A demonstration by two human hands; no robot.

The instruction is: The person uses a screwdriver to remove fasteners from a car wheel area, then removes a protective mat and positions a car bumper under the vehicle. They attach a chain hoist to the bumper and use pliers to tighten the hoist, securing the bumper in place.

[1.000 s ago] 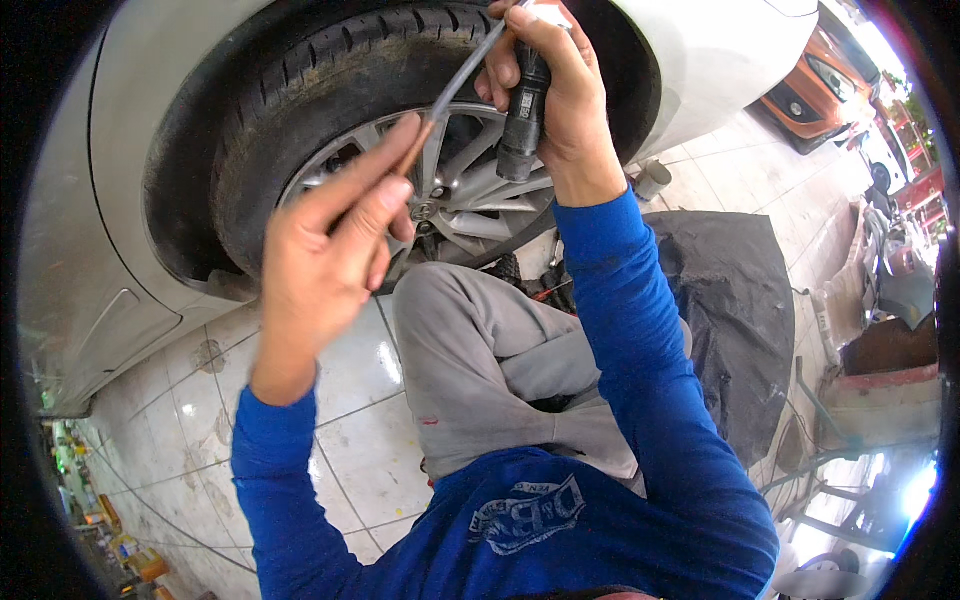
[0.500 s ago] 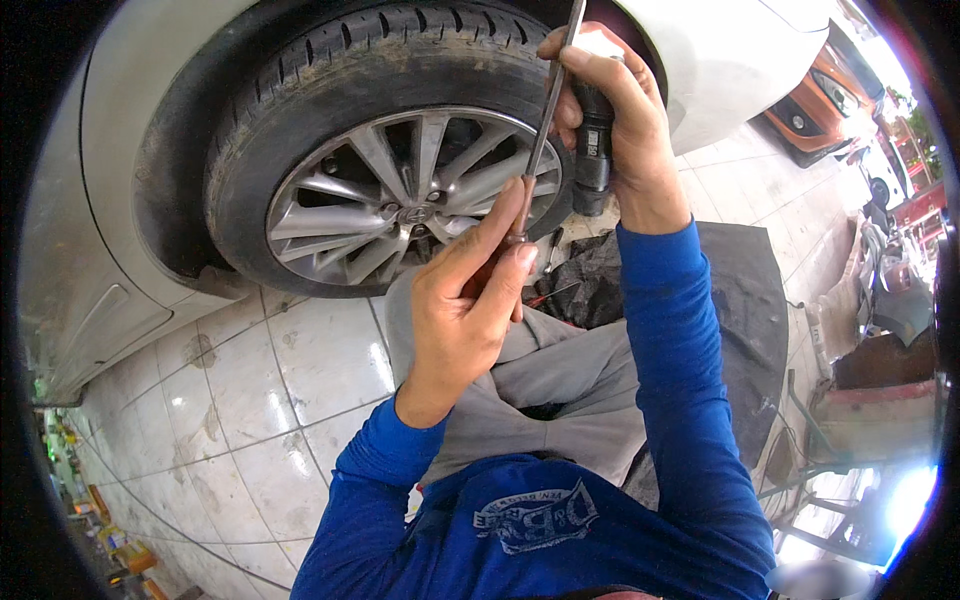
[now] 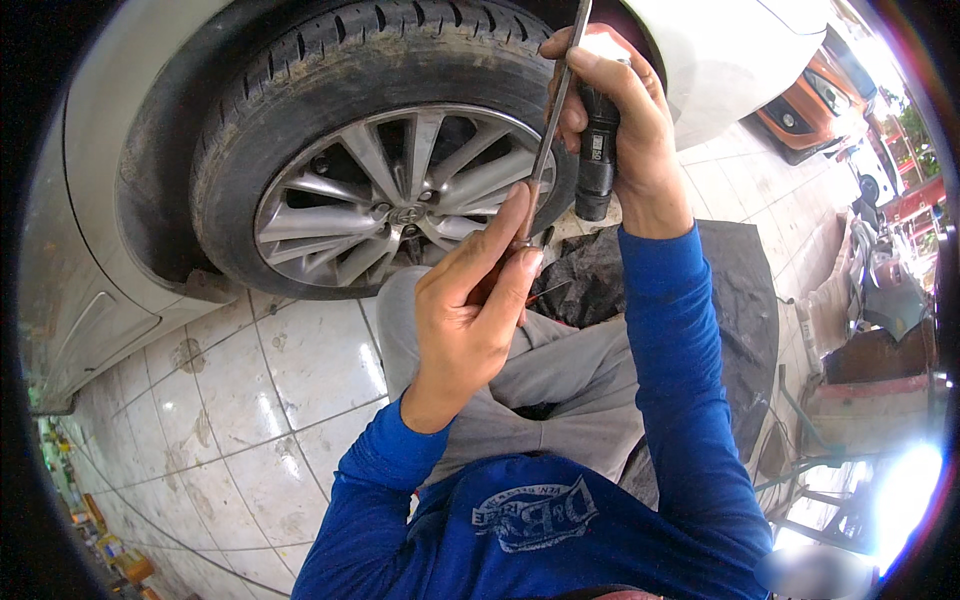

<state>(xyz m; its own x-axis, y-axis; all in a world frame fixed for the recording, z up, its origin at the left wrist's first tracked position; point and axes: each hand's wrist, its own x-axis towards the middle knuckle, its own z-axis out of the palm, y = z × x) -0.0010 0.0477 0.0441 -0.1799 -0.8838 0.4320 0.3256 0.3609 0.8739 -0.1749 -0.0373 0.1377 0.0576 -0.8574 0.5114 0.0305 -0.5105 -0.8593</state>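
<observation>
My right hand [image 3: 635,120], at the upper middle, is closed around a black flashlight [image 3: 596,160]. Light glares on its fingers near the top end of the flashlight. A long, thin metal rod [image 3: 550,125] slants up past the thumb of this hand and leaves the picture at the top; the thumb seems to touch it. Lower down, my left hand [image 3: 470,305] is closed on the rod's brownish lower end, pinching it between thumb and fingers. Both hands are in front of a car wheel [image 3: 375,215] with silver spokes and a muddy tyre.
The white car's body [image 3: 110,230] curves over the wheel on the left. Under my bent legs [image 3: 560,390] lies a dark sheet [image 3: 745,290] on the tiled floor [image 3: 225,400]. An orange car [image 3: 815,105] stands at the far right, with piled parts [image 3: 895,300] nearer.
Both hands keep their grip, and the rod and flashlight have hardly moved. The wheel sits slightly farther left in the view.
</observation>
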